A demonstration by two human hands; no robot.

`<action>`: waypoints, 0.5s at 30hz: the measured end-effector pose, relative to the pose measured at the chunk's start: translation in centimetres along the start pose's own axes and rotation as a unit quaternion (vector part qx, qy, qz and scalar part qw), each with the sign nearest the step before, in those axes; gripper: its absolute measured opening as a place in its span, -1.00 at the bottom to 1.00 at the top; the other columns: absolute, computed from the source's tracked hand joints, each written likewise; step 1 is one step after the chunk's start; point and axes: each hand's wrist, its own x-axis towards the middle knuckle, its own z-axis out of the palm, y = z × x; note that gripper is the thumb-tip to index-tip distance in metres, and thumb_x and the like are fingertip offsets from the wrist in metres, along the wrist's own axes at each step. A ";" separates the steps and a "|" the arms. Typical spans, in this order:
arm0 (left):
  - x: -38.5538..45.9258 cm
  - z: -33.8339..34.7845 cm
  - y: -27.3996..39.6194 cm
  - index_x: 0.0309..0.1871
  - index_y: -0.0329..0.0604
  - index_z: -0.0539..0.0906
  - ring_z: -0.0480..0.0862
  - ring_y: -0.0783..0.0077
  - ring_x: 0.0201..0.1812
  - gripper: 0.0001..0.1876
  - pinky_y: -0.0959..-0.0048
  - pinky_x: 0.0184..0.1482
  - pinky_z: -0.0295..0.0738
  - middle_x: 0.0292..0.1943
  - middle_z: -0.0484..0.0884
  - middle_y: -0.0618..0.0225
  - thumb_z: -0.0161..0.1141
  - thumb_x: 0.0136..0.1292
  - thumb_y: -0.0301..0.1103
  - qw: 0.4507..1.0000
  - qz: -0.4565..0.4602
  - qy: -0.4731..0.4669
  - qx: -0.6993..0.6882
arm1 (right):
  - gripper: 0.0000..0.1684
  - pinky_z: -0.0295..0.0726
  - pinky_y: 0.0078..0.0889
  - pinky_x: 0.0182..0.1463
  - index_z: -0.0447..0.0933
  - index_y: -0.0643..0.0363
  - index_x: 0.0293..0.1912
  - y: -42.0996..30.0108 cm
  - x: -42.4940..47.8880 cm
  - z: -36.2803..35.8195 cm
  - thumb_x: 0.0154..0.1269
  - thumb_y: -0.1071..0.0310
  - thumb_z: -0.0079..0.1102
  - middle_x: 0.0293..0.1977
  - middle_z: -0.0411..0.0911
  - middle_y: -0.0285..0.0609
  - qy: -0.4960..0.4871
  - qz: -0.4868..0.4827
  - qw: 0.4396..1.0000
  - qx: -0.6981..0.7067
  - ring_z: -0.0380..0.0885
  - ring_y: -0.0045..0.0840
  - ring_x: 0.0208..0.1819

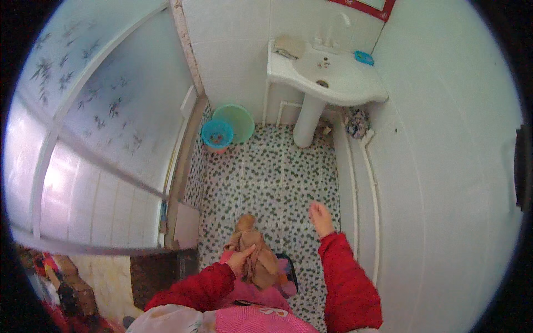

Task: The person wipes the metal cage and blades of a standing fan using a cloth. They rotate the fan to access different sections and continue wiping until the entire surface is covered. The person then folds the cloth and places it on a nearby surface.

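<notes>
My left hand [240, 261] is shut on a crumpled brown cloth [258, 260], held low before my body. The cloth hangs in folds, and its far end sticks out past my fingers. Out to the right, my right hand [320, 214] hovers over the patterned floor, fingers curled in, with nothing visible in it. Both arms wear red sleeves. Below them, a pink apron or garment [262, 318] covers my front.
A white pedestal sink [349, 83] stands ahead, with a folded cloth [289, 46] and a blue soap dish [363, 57] on its rim. A blue basin [217, 134] and a green basin [241, 120] sit at the left wall. White pipes [370, 179] run along the right. A frosted glass partition [120, 91] rises left.
</notes>
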 end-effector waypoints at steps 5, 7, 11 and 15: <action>4.4 1.2 11.4 0.19 -0.16 0.40 0.50 0.31 0.02 -0.46 0.29 0.01 0.48 0.04 0.49 0.28 0.25 0.24 -0.10 0.987 0.033 0.109 0.111 | -0.68 0.44 -0.34 0.02 0.43 0.27 0.00 -20.7 19.2 6.3 0.25 0.42 0.05 -0.11 0.48 -0.04 0.040 -0.264 0.937 -0.223 0.48 -0.27 -0.06; 6.3 0.1 15.4 0.39 -0.10 0.12 0.41 0.19 0.20 -0.20 0.21 0.11 0.42 0.27 0.31 0.16 0.28 0.19 -0.04 0.995 -0.062 0.073 0.023 | -0.66 0.43 -0.23 0.07 0.44 0.26 -0.01 -25.3 26.5 8.4 0.19 0.46 0.06 -0.01 0.44 0.03 0.060 -0.342 0.893 -0.286 0.44 -0.15 0.03; 8.3 -5.6 19.9 0.45 -0.09 0.07 0.51 0.15 0.09 -0.12 0.22 0.05 0.48 0.26 0.37 0.13 0.29 0.17 -0.01 0.940 0.219 -0.086 0.248 | -0.65 0.36 -0.14 0.18 0.54 0.13 -0.03 -31.5 41.2 13.0 0.13 0.45 0.08 0.13 0.38 0.01 0.091 -0.433 0.766 -0.467 0.28 -0.09 0.20; 8.3 -6.0 24.0 0.36 -0.12 0.26 0.57 0.20 -0.02 -0.35 0.24 -0.01 0.53 0.16 0.48 0.18 0.17 0.28 -0.06 0.993 0.052 0.085 0.066 | -0.70 0.21 -0.10 0.27 0.64 -0.07 -0.17 -34.4 50.0 15.4 0.12 0.40 0.03 0.20 0.30 -0.03 0.142 -0.330 0.687 -0.631 0.18 -0.15 0.28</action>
